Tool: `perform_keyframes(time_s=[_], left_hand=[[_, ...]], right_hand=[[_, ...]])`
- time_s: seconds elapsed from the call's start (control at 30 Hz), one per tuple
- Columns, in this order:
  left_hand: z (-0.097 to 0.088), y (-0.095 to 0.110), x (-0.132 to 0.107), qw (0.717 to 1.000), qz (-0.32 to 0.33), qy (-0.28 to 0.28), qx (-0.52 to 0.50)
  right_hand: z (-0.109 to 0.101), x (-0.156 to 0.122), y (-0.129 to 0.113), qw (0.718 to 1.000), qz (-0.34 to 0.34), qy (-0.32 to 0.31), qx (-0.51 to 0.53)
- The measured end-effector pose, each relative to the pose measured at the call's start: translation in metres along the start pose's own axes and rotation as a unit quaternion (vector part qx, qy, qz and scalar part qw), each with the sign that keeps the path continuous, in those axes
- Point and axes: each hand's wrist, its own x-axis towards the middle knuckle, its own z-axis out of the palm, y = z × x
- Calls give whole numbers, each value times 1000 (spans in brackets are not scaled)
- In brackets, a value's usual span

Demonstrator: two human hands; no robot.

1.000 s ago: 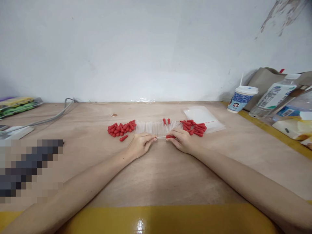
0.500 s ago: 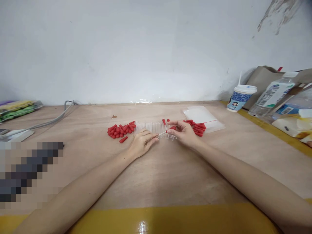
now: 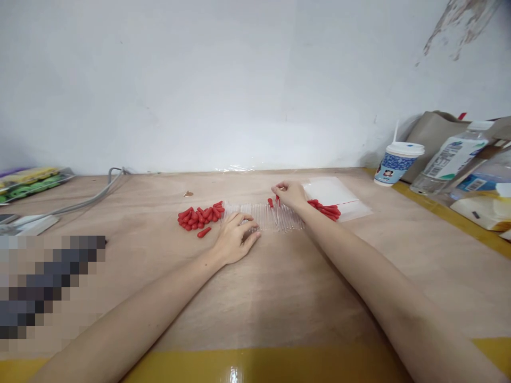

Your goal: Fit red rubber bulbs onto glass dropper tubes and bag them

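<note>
A red bulb (image 3: 277,197) sat at the right hand's (image 3: 293,194) curled fingers, gripped or not I couldn't tell, seemingly aligned with clear tubes (image 3: 261,217) laid parallel for order, the left hand's (image 3: 233,238) fingers loosely parted beside them.

Bare forearms (image 3: 159,306), small mole (image 3: 206,264), slim fingers (image 3: 251,243)

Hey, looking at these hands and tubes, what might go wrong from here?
The clear tubes lie side by side, so the left hand, close by, might push some out of line. The right hand is near the right pile of red bulbs and could scatter a few. The lone red bulb near the left forearm might roll if brushed.
</note>
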Motion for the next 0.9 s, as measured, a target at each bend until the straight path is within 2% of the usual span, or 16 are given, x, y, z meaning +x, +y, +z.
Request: perform_keyframes(time_s=[0.1, 0.2, 0.3, 0.43, 0.6, 0.73, 0.9], left_hand=[[0, 1, 0, 1000, -2, -2, 0], [-1, 2, 0, 1000, -5, -9, 2], [-1, 1, -1, 1000, -9, -6, 7], [2, 0, 3, 998, -36, 23, 39], [15, 8, 28, 986, -129, 34, 100], [32, 17, 56, 973, -200, 6, 117], [47, 16, 70, 964, -238, -27, 119]], right_hand=[[9, -4, -1, 999, -9, 2, -52], [10, -10, -3, 991, -25, -2, -131], [1, -14, -6, 988, -20, 6, -151], [-22, -21, -6, 985, -42, 22, -166], [-48, -45, 1, 969, -86, 3, -231], [-59, -62, 10, 955, -120, -5, -272], [-69, -68, 18, 959, -100, 7, -265]])
